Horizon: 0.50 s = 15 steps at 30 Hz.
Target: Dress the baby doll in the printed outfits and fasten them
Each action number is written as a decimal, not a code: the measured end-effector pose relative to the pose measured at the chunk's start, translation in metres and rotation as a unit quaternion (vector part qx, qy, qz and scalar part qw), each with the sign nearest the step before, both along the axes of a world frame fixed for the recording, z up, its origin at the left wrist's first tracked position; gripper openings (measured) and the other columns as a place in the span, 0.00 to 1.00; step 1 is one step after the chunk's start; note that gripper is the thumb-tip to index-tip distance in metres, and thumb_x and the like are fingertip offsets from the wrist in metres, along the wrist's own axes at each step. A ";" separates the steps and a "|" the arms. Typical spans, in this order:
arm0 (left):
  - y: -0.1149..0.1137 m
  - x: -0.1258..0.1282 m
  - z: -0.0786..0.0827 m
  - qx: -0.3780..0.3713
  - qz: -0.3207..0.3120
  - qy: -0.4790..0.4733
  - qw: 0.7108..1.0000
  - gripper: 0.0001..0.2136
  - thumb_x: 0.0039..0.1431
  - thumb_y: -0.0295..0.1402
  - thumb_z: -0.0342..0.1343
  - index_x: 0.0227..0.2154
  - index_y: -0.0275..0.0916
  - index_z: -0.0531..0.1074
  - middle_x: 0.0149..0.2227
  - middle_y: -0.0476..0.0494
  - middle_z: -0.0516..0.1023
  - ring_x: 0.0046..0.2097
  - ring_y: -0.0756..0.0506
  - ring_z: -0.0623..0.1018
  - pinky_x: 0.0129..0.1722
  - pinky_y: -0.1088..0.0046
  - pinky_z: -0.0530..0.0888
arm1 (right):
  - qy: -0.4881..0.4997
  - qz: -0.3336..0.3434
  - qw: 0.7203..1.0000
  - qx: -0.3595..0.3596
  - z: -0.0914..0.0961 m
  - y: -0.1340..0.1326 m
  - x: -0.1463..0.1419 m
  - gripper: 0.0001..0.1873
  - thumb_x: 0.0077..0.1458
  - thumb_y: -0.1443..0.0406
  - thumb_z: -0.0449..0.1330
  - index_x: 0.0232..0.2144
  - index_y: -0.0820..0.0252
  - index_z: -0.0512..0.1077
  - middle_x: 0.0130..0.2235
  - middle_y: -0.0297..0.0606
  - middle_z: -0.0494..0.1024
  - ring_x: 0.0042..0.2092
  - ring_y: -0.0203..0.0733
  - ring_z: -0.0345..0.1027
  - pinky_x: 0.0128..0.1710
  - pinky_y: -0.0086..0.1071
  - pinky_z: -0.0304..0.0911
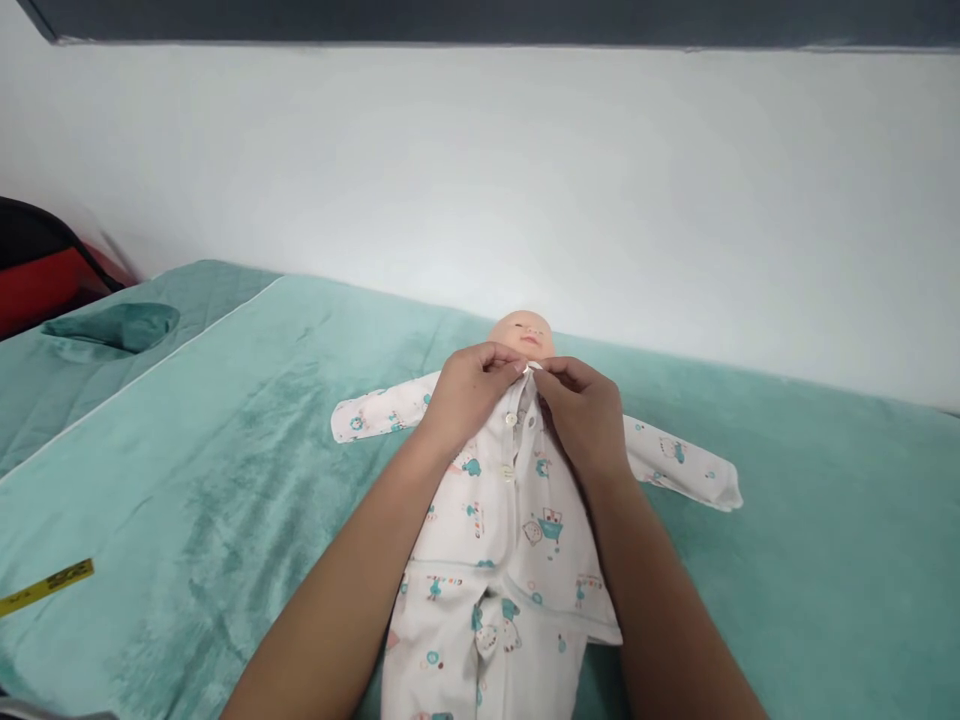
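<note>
A baby doll (pixel 523 328) lies on its back, dressed in a white printed baby shirt (pixel 480 500) and matching trousers (pixel 450 660). At the shirt's collar, just below the doll's chin, my left hand (pixel 480 385) pinches one front edge. My right hand (pixel 585 400) grips the opposite edge, its fingertips close to the left ones. Between them the collar's top fastening is mostly covered by my fingers. Lower on the front a button (pixel 511 420) shows, with the placket parted around it. Both sleeves stretch out sideways, and no doll hands show at the cuffs.
A teal plush cover (pixel 825 560) spreads under the doll, against a white wall (pixel 480 180). At the left lie a yellow strip with dark markings (pixel 49 587) and a folded teal cloth (pixel 120 327). A red and black object (pixel 45 270) stands at the far left.
</note>
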<state>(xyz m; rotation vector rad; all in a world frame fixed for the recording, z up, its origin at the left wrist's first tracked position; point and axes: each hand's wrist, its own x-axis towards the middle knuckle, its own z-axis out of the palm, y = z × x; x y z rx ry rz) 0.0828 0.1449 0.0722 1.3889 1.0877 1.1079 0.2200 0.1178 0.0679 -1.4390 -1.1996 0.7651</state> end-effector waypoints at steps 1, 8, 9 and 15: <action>0.000 0.000 0.000 -0.004 0.005 -0.005 1.000 0.06 0.56 0.34 0.59 0.33 0.38 0.77 0.33 0.46 0.80 0.34 0.49 0.76 0.34 0.73 0.70 | -0.002 -0.003 1.000 0.007 0.000 -0.001 0.000 0.09 0.49 0.60 0.62 0.30 0.60 0.78 0.28 0.32 0.77 0.29 0.35 0.65 0.29 0.29 0.59; 0.002 0.000 -0.001 -0.005 -0.017 -0.019 1.000 0.06 0.54 0.34 0.61 0.31 0.37 0.75 0.34 0.45 0.80 0.37 0.47 0.77 0.36 0.72 0.71 | 0.024 -0.034 0.998 0.038 -0.005 -0.008 -0.002 0.10 0.48 0.59 0.65 0.31 0.58 0.80 0.33 0.35 0.82 0.35 0.40 0.73 0.36 0.32 0.65; 0.002 -0.001 -0.001 -0.003 -0.024 -0.017 1.000 0.06 0.54 0.35 0.61 0.31 0.37 0.75 0.34 0.45 0.79 0.37 0.47 0.77 0.36 0.72 0.71 | 0.029 -0.039 0.998 0.038 -0.006 -0.009 -0.002 0.10 0.48 0.59 0.65 0.31 0.58 0.80 0.33 0.35 0.82 0.35 0.40 0.73 0.36 0.32 0.65; 0.006 -0.002 -0.004 -0.003 -0.055 -0.013 0.998 0.09 0.54 0.37 0.61 0.32 0.37 0.75 0.33 0.46 0.78 0.36 0.48 0.76 0.36 0.72 0.70 | 0.025 -0.054 0.997 0.050 -0.012 -0.017 -0.003 0.09 0.50 0.60 0.64 0.33 0.56 0.82 0.35 0.35 0.83 0.38 0.41 0.75 0.40 0.34 0.68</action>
